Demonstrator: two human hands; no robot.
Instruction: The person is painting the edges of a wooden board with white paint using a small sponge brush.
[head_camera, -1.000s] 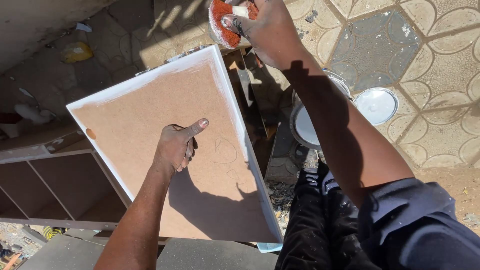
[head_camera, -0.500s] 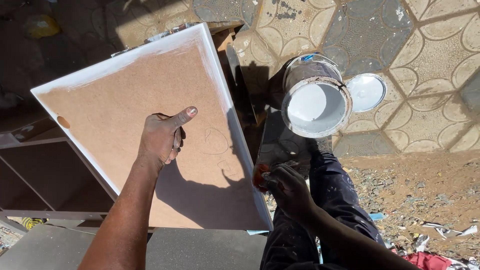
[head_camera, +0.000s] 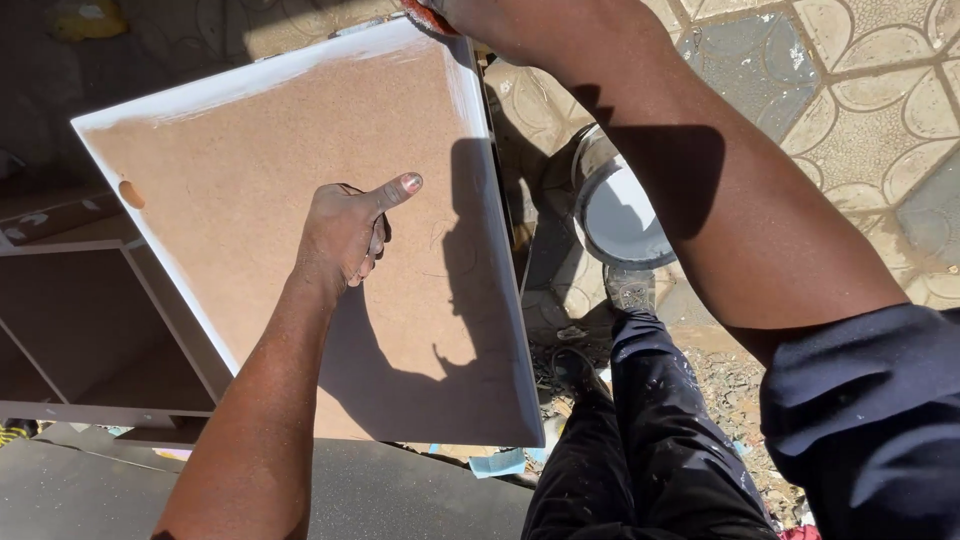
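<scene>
Right hand up from 6 o'clock low beside leg to 12 o'clock at board's far edge; mostly out of frame, fingers' grip cannot tell. Left hand unchanged: fist pressed on board centre, thumb out, fingers curled, holding nothing seen. 1 board, white-edged, tilted. 1 paint bucket at 3 o'clock, just beside board. Cabinet at 8 o'clock. Tiled floor open at 2 o'clock.

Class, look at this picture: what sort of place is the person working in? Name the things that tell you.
Probably an outdoor yard used for painting furniture. Sunlit patterned paving tiles cover the ground, an open round tin of white paint stands on them, and the left hand steadies a brown fibreboard panel with white-painted edges.
</scene>
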